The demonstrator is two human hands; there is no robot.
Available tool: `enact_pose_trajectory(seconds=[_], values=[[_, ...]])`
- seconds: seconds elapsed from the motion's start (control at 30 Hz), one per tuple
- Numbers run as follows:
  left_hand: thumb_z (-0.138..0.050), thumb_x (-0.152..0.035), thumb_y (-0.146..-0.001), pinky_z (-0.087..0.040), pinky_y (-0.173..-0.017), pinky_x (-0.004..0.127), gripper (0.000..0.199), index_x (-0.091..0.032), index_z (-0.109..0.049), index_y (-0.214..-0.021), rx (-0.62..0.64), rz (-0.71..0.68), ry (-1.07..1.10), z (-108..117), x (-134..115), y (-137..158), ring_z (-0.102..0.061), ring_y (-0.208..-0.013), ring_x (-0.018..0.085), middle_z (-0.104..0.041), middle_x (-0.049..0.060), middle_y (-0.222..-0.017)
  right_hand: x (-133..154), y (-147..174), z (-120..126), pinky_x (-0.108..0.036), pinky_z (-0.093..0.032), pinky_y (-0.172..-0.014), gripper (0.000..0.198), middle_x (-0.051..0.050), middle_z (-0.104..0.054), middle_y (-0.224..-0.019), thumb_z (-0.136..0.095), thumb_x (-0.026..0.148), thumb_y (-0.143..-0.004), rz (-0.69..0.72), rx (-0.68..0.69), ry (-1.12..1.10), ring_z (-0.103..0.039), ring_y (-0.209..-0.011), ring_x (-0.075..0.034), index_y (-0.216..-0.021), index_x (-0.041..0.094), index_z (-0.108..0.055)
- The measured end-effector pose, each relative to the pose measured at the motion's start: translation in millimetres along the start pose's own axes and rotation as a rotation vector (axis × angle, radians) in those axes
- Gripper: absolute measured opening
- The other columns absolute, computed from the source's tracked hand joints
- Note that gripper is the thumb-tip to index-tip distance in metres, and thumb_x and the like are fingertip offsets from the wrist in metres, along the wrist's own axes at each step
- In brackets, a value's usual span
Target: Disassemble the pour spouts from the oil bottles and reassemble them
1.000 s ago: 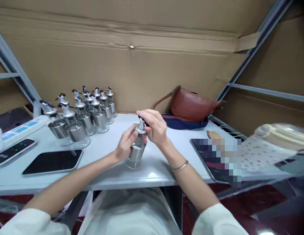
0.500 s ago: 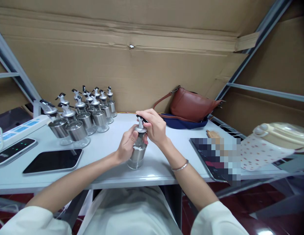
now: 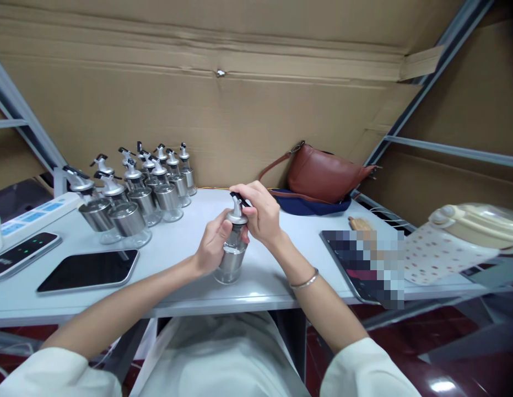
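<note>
A glass oil bottle (image 3: 231, 258) with a steel band and a silver pour spout (image 3: 237, 212) stands upright on the table before me. My left hand (image 3: 211, 242) is closed around its neck from the left, thumb just under the spout's collar. From the right, my right hand (image 3: 262, 212) grips the spout, its fingers at the black lever and other fingertips against the neck. My fingers hide part of the lever and the neck. Several similar oil bottles (image 3: 128, 218) with spouts stand grouped at the back left.
A tablet-like black device (image 3: 88, 270), a small device with green lights (image 3: 25, 253) and a power strip (image 3: 37, 218) lie left. To the right are a brown bag (image 3: 322, 173) on dark blue cloth, a partly blurred phone (image 3: 343, 264) and a dotted container (image 3: 442, 253). Cardboard (image 3: 239, 121) walls the back.
</note>
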State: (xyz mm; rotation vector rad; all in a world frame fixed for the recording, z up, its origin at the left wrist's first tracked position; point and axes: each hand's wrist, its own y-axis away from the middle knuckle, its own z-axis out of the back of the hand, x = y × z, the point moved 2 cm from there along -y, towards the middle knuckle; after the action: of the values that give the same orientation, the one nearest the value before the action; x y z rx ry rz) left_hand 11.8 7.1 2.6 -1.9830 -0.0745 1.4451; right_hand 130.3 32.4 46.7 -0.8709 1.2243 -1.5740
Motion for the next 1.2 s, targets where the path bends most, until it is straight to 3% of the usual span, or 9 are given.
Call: enact_pose_trajectory(seconds=[0.67, 0.93, 1.13, 1.2], values=[[-0.046, -0.063, -0.084, -0.045, -0.051, 0.024, 0.048, -0.015, -0.054, -0.087, -0.022, 0.043, -0.033, -2, -2, -2, -0.055, -0.054, 0.013, -0.061, 0.003, -0.065, 5, -4, 2, -0.029, -0.049, -0.065, 0.052, -0.005, -0.066, -0.085, -0.022, 0.051, -0.097, -0.206, 0.083, -0.070, -0.058, -0.072, -0.015, -0.105, 0.020, -0.062], [-0.049, -0.064, -0.081, -0.044, -0.049, 0.023, 0.051, -0.014, -0.055, -0.084, -0.036, 0.068, -0.041, 1, -7, -6, -0.055, -0.051, 0.013, -0.060, 0.002, -0.061, 1, 3, 0, -0.032, -0.052, -0.071, 0.041, -0.006, -0.066, -0.090, -0.032, 0.050, -0.096, -0.110, 0.001, -0.071, -0.062, -0.081, -0.017, -0.118, 0.023, -0.052], [-0.051, -0.061, -0.082, -0.044, -0.047, 0.022, 0.045, -0.016, -0.053, -0.080, -0.023, 0.047, -0.018, 1, -6, -8, -0.056, -0.049, 0.012, -0.060, 0.000, -0.058, -1, 10, 2, -0.038, -0.052, -0.072, 0.041, -0.008, -0.069, -0.089, -0.036, 0.050, -0.094, 0.049, -0.160, 0.146, -0.063, -0.085, -0.022, -0.122, 0.024, -0.050], [-0.052, -0.061, -0.081, -0.044, -0.047, 0.022, 0.045, -0.016, -0.054, -0.081, -0.024, 0.050, -0.030, 1, -6, -8, -0.056, -0.048, 0.012, -0.060, 0.000, -0.057, 0, 12, 0, -0.039, -0.053, -0.073, 0.041, -0.009, -0.070, -0.090, -0.036, 0.052, -0.094, 0.033, -0.174, 0.137, -0.064, -0.086, -0.022, -0.121, 0.024, -0.050]])
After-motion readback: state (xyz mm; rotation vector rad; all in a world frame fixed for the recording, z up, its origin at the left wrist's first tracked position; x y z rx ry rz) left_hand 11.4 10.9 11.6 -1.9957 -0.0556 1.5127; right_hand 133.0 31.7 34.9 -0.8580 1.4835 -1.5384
